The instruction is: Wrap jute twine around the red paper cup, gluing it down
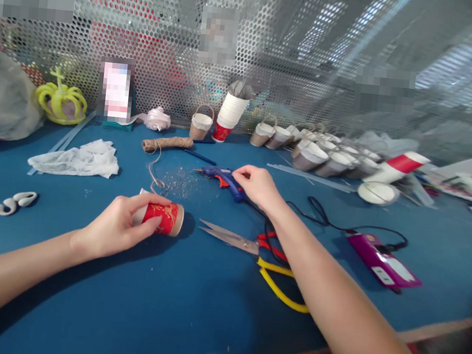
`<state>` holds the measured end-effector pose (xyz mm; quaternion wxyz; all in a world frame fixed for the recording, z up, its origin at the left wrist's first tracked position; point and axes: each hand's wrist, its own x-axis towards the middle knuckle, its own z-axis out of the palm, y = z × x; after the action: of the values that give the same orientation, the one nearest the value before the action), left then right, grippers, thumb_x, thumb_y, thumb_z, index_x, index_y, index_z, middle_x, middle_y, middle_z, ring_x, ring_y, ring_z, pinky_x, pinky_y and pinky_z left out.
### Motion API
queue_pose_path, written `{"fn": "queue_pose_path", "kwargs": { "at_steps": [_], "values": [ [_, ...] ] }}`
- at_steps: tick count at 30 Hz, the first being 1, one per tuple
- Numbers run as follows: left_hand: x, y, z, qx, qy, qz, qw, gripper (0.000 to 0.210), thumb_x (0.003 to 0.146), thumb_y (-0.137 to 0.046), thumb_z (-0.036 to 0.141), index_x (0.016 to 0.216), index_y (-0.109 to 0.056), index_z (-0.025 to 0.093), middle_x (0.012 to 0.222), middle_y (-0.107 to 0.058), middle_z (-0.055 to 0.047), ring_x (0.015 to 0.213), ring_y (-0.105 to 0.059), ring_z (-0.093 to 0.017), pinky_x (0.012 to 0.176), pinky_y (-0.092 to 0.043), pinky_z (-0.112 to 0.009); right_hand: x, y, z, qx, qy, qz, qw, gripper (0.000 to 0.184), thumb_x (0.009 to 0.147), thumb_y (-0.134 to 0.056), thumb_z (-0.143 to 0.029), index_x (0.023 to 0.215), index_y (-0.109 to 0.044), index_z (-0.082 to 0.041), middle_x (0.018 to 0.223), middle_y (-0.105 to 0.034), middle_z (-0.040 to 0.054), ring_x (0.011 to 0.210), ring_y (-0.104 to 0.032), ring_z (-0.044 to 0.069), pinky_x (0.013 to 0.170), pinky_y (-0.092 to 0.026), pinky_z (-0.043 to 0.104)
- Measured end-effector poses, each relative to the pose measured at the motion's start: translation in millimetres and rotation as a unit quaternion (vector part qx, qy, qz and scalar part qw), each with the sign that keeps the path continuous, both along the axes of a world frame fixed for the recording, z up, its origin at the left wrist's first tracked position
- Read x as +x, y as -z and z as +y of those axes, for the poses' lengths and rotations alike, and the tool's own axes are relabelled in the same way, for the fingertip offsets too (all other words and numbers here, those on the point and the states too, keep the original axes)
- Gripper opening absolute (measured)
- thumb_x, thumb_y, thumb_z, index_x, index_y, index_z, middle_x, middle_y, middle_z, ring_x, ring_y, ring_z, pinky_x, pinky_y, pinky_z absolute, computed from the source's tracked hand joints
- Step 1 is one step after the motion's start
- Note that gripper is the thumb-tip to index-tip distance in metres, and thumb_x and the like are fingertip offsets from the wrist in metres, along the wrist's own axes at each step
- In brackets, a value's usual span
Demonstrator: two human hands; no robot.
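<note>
My left hand (120, 224) is wrapped round a red paper cup (166, 218) with a gold pattern, lying on its side above the blue table. A brown band shows at the cup's right end, and twine (152, 171) trails behind it. At the rear of a blue hot glue gun (224, 179), my right hand (258, 186) has thumb and forefinger pinched together; whatever they hold, if anything, is hidden. The glue gun's nozzle points left. Scissors (250, 246) with red and yellow handles lie partly under my right forearm, blades apart.
Behind the cup lies a twine roll (167, 144). Small brown baskets (311, 156) crowd the back right, beside a stack of paper cups (232, 110). A purple power strip (382, 260) with a black cord sits right. White cloth (74, 158) and earbuds (13, 203) lie left.
</note>
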<state>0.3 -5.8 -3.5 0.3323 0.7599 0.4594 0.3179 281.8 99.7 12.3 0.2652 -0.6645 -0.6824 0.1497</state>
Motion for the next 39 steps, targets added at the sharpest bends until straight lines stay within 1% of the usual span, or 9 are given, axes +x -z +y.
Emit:
{"fn": "queue_pose_path", "kwargs": {
  "at_steps": [8,14,19,21,24,28,34,37,39],
  "values": [
    [-0.5,1.5,0.5,-0.003,0.0,-0.003,1.0,0.03,0.082,-0.052,0.032,0.107,-0.06,0.017,0.081,-0.068,-0.002,0.058,-0.057,-0.012,0.052,-0.045,-0.018,-12.3,-6.8,-17.1,-0.033,-0.06,0.059,0.996,0.025,0.072,-0.054,-0.038,0.069,-0.064,-0.015,0.062,-0.063,0.0018,0.05,-0.048,0.01,0.05,-0.036,0.024],
    [-0.8,2.8,0.7,-0.003,-0.003,-0.004,1.0,0.031,0.082,-0.051,0.033,0.107,-0.06,0.017,0.077,-0.067,-0.001,0.052,-0.054,-0.011,0.05,-0.044,-0.018,-11.9,-9.0,-15.0,-0.04,-0.057,0.071,0.995,0.022,0.069,-0.057,-0.038,0.07,-0.059,-0.016,0.063,-0.061,0.0012,0.052,-0.048,0.01,0.051,-0.037,0.023],
    [-0.2,1.8,0.7,0.004,-0.001,0.001,1.0,0.029,0.082,-0.051,0.03,0.106,-0.061,0.017,0.076,-0.067,0.0,0.053,-0.054,-0.011,0.052,-0.044,-0.018,-4.0,-12.8,-9.1,-0.037,-0.022,0.013,0.999,0.036,0.074,-0.052,-0.052,0.064,-0.057,-0.018,0.061,-0.061,0.0031,0.057,-0.051,0.014,0.054,-0.036,0.026],
    [0.2,1.0,0.7,0.011,-0.002,-0.001,1.0,0.028,0.082,-0.051,0.029,0.106,-0.061,0.018,0.076,-0.067,0.0,0.055,-0.056,-0.011,0.053,-0.045,-0.018,-0.8,-12.2,-4.4,-0.043,-0.007,-0.016,0.999,0.029,0.075,-0.054,-0.045,0.064,-0.059,-0.018,0.066,-0.063,0.005,0.063,-0.055,0.016,0.058,-0.037,0.026],
    [0.5,-0.7,0.7,0.019,-0.003,0.005,1.0,0.028,0.082,-0.05,0.029,0.105,-0.061,0.017,0.08,-0.068,-0.001,0.059,-0.058,-0.012,0.056,-0.047,-0.019,1.0,-7.8,2.9,-0.094,-0.01,-0.048,0.994,0.009,0.063,-0.066,-0.026,0.061,-0.061,-0.018,0.058,-0.062,0.0013,0.058,-0.055,0.016,0.055,-0.037,0.025],
    [0.7,-2.7,0.9,0.021,-0.003,0.022,1.0,0.03,0.082,-0.049,0.029,0.105,-0.061,0.016,0.084,-0.069,-0.003,0.062,-0.059,-0.012,0.058,-0.048,-0.02,-3.8,0.5,7.5,-0.127,0.001,-0.059,0.99,0.012,0.054,-0.067,-0.01,0.059,-0.059,-0.018,0.047,-0.055,-0.0023,0.053,-0.054,0.015,0.051,-0.036,0.024],
    [0.5,0.0,1.0,0.024,0.003,0.013,1.0,0.03,0.082,-0.048,0.03,0.107,-0.06,0.016,0.084,-0.068,-0.002,0.061,-0.059,-0.011,0.058,-0.047,-0.019,-14.2,-13.8,-12.0,-0.098,0.009,0.055,0.994,0.034,0.071,-0.056,-0.01,0.104,-0.05,-0.014,0.078,-0.065,0.0045,0.058,-0.059,0.012,0.055,-0.046,0.023],
    [0.2,-0.4,1.0,0.025,0.005,0.016,1.0,0.031,0.082,-0.049,0.03,0.107,-0.06,0.016,0.081,-0.067,-0.001,0.057,-0.056,-0.01,0.054,-0.044,-0.018,-16.9,-32.4,-36.3,-0.127,-0.056,0.168,0.976,0.012,0.077,-0.056,-0.023,0.087,-0.054,-0.015,0.071,-0.064,0.0034,0.056,-0.06,0.011,0.056,-0.049,0.023],
    [-0.4,-2.2,1.6,0.027,0.002,0.024,0.999,0.031,0.081,-0.049,0.029,0.106,-0.06,0.015,0.075,-0.066,0.0,0.052,-0.051,-0.009,0.049,-0.041,-0.018,-19.5,-41.3,-54.4,-0.161,-0.104,0.216,0.958,0.016,0.075,-0.06,-0.03,0.077,-0.055,-0.015,0.063,-0.062,0.0021,0.049,-0.058,0.011,0.048,-0.046,0.023]
  ]
}}
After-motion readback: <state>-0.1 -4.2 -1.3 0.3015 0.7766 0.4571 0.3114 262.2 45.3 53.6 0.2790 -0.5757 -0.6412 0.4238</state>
